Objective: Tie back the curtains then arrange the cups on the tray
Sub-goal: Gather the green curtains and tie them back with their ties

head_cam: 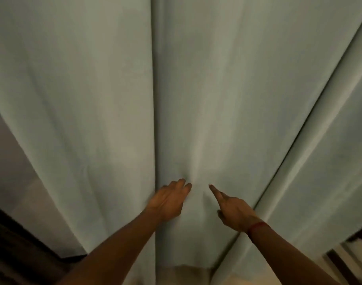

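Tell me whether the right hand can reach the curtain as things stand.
Probably yes. The right hand points its forefinger at the curtain, close to the cloth, with nothing between them. The left hand is off to its side at the same fold, not in the way.

the curtains (196,89) are a plain pale grey-green in one even tone, with softer, darker shading running down the folds and a near-black line of shadow along the deep fold at the right. a thin red band (258,225) circles the wrist behind the right hand (234,209). left of the cloth the wall (9,161) is a dull greyish beige, the wood (21,254) below it is very dark brown, and the floor (188,274) at the hem is pale cream.
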